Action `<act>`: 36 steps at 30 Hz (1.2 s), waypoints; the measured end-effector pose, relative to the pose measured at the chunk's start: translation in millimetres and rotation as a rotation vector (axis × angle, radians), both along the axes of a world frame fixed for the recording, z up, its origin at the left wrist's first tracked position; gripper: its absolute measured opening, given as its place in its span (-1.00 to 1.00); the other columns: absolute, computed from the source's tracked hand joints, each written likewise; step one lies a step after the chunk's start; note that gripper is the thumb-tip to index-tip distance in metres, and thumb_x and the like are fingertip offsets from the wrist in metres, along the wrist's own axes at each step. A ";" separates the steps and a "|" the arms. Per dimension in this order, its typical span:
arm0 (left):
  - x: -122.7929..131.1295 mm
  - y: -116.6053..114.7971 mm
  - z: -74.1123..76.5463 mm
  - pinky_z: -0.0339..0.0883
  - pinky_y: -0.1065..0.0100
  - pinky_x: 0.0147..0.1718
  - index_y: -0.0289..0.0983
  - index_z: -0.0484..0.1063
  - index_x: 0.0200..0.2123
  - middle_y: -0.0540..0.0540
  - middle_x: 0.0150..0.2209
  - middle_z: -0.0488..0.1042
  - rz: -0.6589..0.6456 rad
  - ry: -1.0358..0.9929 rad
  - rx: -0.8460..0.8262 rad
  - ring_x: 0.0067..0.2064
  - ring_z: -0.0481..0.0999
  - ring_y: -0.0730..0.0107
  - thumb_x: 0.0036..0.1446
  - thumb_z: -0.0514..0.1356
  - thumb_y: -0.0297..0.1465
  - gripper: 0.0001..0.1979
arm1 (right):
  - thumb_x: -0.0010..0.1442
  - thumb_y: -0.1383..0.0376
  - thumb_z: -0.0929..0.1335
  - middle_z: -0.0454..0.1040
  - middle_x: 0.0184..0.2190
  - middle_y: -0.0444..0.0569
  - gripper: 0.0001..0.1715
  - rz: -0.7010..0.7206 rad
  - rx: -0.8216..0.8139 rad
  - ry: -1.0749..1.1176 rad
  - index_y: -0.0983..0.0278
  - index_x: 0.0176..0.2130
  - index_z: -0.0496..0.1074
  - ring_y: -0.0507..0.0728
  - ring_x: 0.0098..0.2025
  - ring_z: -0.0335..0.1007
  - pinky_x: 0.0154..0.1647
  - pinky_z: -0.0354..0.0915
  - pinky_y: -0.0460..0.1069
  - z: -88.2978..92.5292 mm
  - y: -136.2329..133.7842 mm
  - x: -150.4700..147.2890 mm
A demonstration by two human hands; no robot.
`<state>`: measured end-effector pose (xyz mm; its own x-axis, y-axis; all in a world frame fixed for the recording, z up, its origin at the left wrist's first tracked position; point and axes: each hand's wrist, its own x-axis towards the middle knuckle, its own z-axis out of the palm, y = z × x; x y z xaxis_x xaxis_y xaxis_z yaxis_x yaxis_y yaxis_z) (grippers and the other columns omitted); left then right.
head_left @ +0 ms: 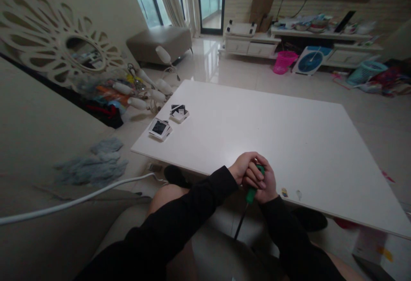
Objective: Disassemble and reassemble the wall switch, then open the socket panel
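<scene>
Gripping a green-handled screwdriver (251, 195) at the lower centre of the frame, closing the fingers of the left hand (240, 168) and right hand (269, 183) together around it, and pointing its dark shaft (240, 226) down and slightly left. Holding it at the near edge of a white table (257, 122) spreading across the centre, while wearing black sleeves (180, 221). Facing a yellow piece (284, 192) and a pale piece (299, 195) lying near that edge, just right of the hands, and two small stacks of white-framed parts (159, 129) left of centre. Looking out, farther off, toward a many-armed lamp (164, 86) at left, a grey bench (163, 39) at upper left, and a pink basket (284, 62) standing near a blue-and-white fan (311, 60) at upper right.
</scene>
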<state>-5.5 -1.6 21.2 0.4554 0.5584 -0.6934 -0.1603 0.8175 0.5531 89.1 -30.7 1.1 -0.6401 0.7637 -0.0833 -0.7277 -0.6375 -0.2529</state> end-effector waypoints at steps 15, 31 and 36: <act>-0.1 -1.1 1.3 0.38 0.39 -0.73 -0.29 0.45 -0.45 -0.08 -0.72 0.41 0.020 0.017 -0.009 -0.72 0.45 0.29 0.18 0.12 -0.27 -0.75 | 0.33 0.22 0.41 0.28 -0.79 -0.22 -0.37 0.000 0.000 0.002 0.27 -0.68 0.18 -0.16 -0.82 -0.13 -0.81 -0.03 -0.26 -0.7 0.4 1.8; -9.6 1.0 -9.1 0.21 0.48 -0.50 -0.27 0.45 -0.09 -0.08 -0.24 0.59 -0.383 0.003 0.499 -0.50 0.50 0.51 0.40 0.10 -0.05 -0.61 | 0.11 0.07 0.52 0.36 -0.53 -0.32 -0.62 -0.701 0.213 -0.792 0.11 -0.22 0.32 0.01 -0.47 0.34 -0.40 0.31 -0.11 21.7 27.6 39.5; -32.1 22.8 -19.3 0.20 0.46 -0.49 -0.31 0.53 -0.18 0.01 -0.43 0.48 -0.379 0.280 0.734 -0.54 0.36 0.53 0.34 0.17 -0.24 -0.74 | 0.10 0.07 0.47 0.45 -0.11 -0.07 -0.46 -0.788 0.317 -1.360 0.12 -0.02 0.23 0.17 -0.04 0.44 -0.05 0.37 0.11 1.5 35.9 49.2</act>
<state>-37.6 21.2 1.8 0.5677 0.7534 -0.3318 0.2711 0.2095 0.9395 138.3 5.2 2.6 0.3169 0.9483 -0.0166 0.0310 -0.0279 -0.9991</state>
